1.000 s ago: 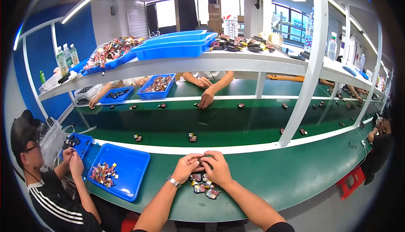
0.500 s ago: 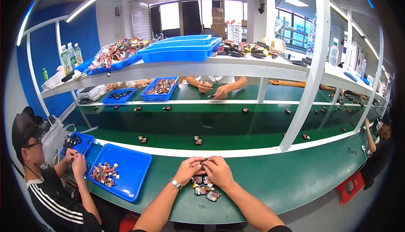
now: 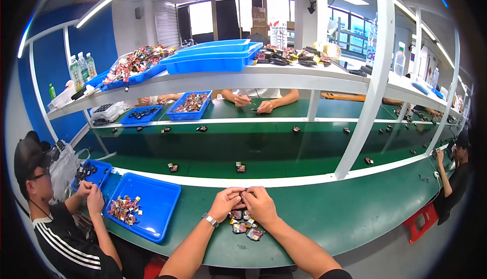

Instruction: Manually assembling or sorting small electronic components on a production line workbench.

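My left hand (image 3: 227,204), with a metal watch on the wrist, meets my right hand (image 3: 260,206) above the green table. The fingers of both are closed round a small dark part (image 3: 243,198), mostly covered by the fingertips. Just below the hands, on the near side, lies a little pile of small black parts with red and yellow-white pieces (image 3: 245,226). Part of that pile is hidden beneath my hands.
To the left, a blue tray (image 3: 166,195) holds similar small parts beside a co-worker (image 3: 56,223). Past a white rail (image 3: 284,183), a dark green belt (image 3: 264,144) carries scattered parts. A white post (image 3: 373,81) rises at right; overhead, a shelf (image 3: 284,80) bears blue trays.
My hands stay together over the pile, with the fingers shifted slightly round the small part. Across the belt, another person's hands have shifted a little. The view has moved slightly.
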Demonstrator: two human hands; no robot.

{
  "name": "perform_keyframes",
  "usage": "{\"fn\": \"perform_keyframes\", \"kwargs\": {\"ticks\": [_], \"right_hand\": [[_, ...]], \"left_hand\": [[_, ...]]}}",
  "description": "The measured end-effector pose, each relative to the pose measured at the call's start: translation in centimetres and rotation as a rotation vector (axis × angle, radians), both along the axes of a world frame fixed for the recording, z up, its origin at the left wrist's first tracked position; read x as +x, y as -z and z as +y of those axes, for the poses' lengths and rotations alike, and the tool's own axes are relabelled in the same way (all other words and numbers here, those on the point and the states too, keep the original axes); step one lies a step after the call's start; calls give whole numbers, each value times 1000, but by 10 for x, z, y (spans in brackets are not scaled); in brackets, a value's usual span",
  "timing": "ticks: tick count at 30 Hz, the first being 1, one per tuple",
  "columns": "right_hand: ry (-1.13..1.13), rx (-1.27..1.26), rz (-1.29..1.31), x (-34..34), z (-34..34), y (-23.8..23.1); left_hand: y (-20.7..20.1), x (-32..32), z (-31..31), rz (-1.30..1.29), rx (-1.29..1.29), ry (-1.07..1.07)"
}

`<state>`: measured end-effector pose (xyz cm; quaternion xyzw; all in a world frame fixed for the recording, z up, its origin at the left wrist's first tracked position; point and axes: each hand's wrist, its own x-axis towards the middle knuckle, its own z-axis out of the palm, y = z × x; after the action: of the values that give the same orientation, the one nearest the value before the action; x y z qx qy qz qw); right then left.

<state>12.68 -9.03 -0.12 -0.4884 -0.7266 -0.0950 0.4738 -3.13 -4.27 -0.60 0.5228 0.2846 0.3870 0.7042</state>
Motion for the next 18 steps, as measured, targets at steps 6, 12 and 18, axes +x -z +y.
{"fn": "perform_keyframes", "kwargs": {"ticks": [6,12,18], "right_hand": [[-9,38,-8,-7,-5,-12],[-14,-87,121,7,30,2],[373,-208,190,84,103,27]], "left_hand": [[0,-4,4,3,37,-55],[-2,-3,6,-12,108,-194],[26,-14,31,160,261,-362]]}}
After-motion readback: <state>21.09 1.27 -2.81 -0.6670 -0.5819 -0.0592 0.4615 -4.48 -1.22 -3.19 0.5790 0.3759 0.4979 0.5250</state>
